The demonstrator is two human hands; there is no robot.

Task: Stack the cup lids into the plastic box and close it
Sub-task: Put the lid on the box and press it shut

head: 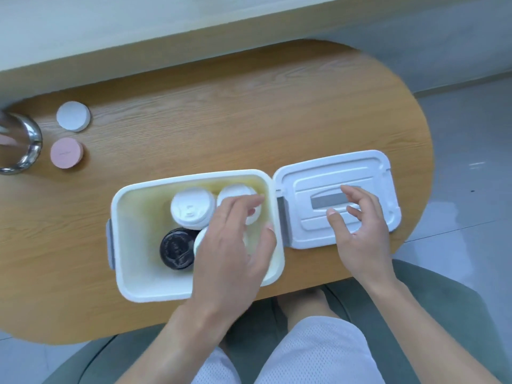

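Embossed lettering rings the black lid (177, 248); too blurred to read.

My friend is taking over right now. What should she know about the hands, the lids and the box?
Left hand: open, over the box, fingers relaxed, holding nothing I can see.
Right hand: open, hovering above the box cover, which lies flat on the table beside the box.
Inside the box: white lids and a black lid.
Done: those lids are in.
Left: put the cover on the box. A white disc and a pink disc sit far left; I cannot tell if they belong.
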